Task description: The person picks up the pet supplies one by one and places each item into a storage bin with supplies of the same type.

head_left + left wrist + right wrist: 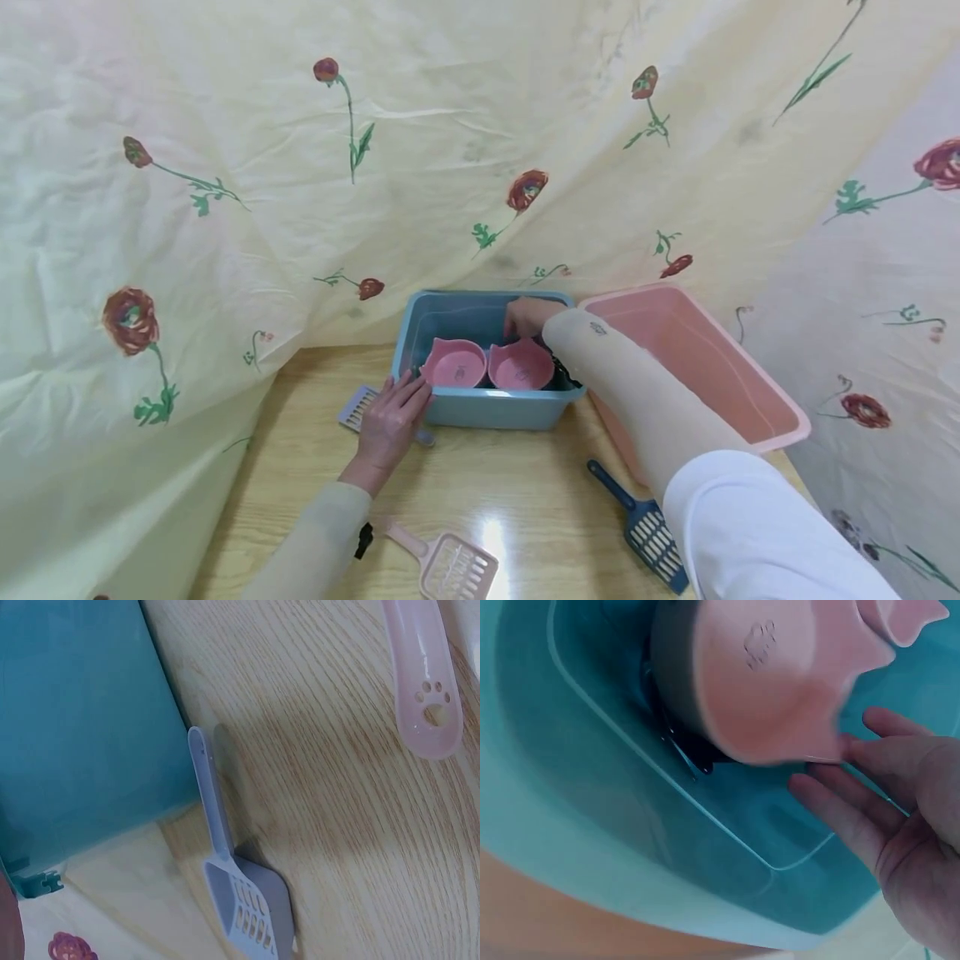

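Observation:
Two pink cat-eared bowls, a left bowl (459, 367) and a right bowl (522, 367), sit side by side in a blue bin (495, 408). Something dark shows under the right bowl, perhaps a stand (694, 754). My right hand (900, 795) reaches into the bin and pinches an ear of the right bowl, which has a paw mark inside. At the bin's front left corner my left hand (393, 417) rests with fairly straight fingers on the rim, beside the left bowl. Beneath that hand lies a lilac slotted scoop (251, 907), its handle pointing at the bin.
A larger pink bin (690, 367) stands tilted against the blue one on the right, partly behind my right arm. On the wooden table (540, 517) lie a pale pink scoop (457, 567) and a dark blue scoop (652, 537). Flowered cloth (435, 150) hangs behind.

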`<state>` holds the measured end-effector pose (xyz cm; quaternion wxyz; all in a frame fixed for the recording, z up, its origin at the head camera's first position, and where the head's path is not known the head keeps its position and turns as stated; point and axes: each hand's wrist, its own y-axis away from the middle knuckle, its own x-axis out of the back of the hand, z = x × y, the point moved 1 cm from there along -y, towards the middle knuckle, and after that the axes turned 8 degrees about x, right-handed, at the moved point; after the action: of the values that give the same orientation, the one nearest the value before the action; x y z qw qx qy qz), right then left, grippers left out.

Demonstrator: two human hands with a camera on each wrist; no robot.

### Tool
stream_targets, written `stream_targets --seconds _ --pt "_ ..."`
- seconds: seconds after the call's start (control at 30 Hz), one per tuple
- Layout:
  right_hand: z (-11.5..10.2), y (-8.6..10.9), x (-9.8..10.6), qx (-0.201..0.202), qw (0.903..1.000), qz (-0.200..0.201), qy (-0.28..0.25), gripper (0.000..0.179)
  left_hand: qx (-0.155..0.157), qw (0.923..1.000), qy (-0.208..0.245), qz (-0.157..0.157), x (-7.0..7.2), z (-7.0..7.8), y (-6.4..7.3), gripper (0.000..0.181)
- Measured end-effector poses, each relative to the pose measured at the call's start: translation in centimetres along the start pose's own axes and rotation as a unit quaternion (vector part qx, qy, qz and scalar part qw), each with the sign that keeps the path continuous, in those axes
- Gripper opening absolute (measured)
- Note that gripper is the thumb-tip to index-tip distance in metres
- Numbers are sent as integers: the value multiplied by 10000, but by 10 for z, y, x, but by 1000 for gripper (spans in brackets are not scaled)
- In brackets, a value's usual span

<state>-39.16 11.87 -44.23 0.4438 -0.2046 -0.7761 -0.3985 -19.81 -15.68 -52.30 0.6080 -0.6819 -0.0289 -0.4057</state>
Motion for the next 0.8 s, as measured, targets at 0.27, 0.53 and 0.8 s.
stream_targets --seconds 0.27,0.53,0.8 --pt "-21 16 19 172 9995 30 267 45 74 9999 106 -2 2 2 -3 39" --pt "-35 53 44 479 9982 -334 137 49 -53 9999 107 0 3 3 -6 37" --pt "-37 105 47 779 9937 -92 796 54 -59 9996 267 89 4 2 -5 34"
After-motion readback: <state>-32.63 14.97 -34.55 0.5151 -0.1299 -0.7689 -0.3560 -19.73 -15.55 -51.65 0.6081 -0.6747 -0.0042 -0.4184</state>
